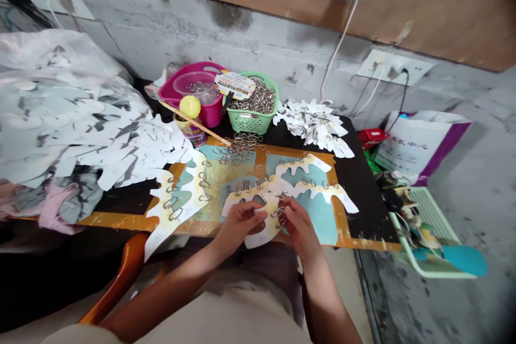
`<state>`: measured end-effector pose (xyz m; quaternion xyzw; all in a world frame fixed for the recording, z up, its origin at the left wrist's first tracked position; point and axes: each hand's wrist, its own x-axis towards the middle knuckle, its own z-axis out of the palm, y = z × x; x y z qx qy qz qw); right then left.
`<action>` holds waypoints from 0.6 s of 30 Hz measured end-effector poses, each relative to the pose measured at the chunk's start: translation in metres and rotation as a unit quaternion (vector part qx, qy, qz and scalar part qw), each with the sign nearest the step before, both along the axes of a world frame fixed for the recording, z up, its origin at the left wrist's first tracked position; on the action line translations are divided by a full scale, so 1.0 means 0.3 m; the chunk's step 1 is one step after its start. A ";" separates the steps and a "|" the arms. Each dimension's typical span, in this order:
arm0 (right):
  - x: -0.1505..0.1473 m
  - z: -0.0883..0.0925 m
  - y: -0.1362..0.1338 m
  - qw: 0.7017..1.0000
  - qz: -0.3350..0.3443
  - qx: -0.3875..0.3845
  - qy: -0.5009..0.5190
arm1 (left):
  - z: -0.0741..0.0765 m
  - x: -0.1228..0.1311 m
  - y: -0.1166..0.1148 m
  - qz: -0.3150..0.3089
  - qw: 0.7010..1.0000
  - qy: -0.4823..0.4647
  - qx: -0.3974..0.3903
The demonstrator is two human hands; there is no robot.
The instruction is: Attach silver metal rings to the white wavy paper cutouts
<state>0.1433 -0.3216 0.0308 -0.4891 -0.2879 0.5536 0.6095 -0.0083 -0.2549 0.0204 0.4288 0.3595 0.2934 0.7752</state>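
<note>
Head view, left to right:

1. Far left, a clear plastic bag [68,113] of white die-cut paper shapes slumps beside the worktable, within easy reach.
2. A finished paper strip [177,199] lies on an orange-edged board [250,226], with metal rings [203,183] threaded along its edge.
3. Behind, a pink tub [193,94] and green plastic basket [252,121] hold loose rings close by; the basket's card label [235,85] is too small to read.
4. Left hand [242,226]: half-closed, pinching a white paper shape [262,231] steady on the board.
5. Right hand [298,228]: fingers nearly closed, gripping a metal ring [277,214] at that shape's edge, apparently for threading.
6. Far right, a white bag with purple trim [423,142] shows printed Chinese characters — only partly legible.
</note>
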 end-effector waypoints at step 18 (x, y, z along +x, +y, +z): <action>-0.059 -0.078 -0.104 0.928 -0.233 -0.053 -0.286 | -0.073 0.104 -0.089 0.106 0.990 -0.063 -0.071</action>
